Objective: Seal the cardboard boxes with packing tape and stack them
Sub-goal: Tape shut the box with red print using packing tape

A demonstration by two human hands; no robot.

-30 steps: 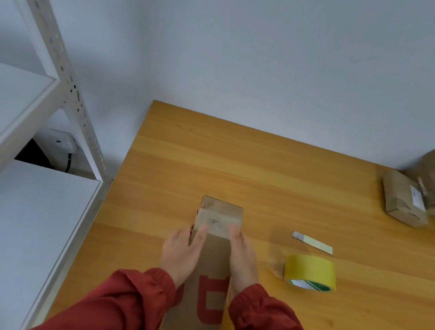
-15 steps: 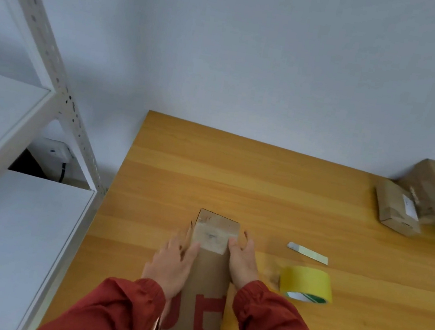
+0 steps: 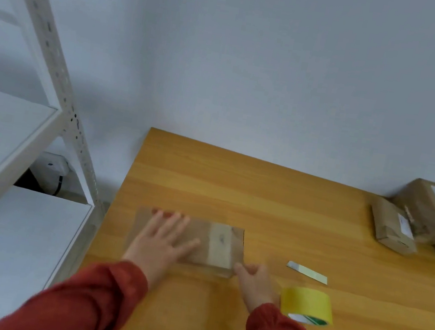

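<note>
at the far left stands a white metal shelving unit [image 3: 13, 149] with a perforated upright post, its boards bare and pale, and a white device with a dark cable [image 3: 53, 170] sits low against the wall behind it. just right of the shelving begins the wooden tabletop [image 3: 235, 190], whose left edge runs close along the rack. near the front-left part of the tabletop lies a flat cardboard box [image 3: 215, 245], long side running left to right, with a band of clear tape across its right portion. the left hand [image 3: 163, 241], in a red sleeve [image 3: 87, 298], lies flat on top of the box's left half with the fingers spread and the palm pressing down; its grip closes on nothing. the right hand [image 3: 255, 280], also in a red sleeve, touches the box's near right corner with its fingertips, the fingers loosely curled; motion blur makes it impossible to tell whether that grip pinches the corner or only rests against it. just right of that hand stands a roll of yellow packing tape [image 3: 306, 304], close to the wrist but apart from the box. beyond the roll, a small pale strip [image 3: 307, 271] lies flat on the wood. far to the right, against the wall, a cluster of taped brown boxes [image 3: 424, 217] with white labels sits piled together, well apart from everything else.
</note>
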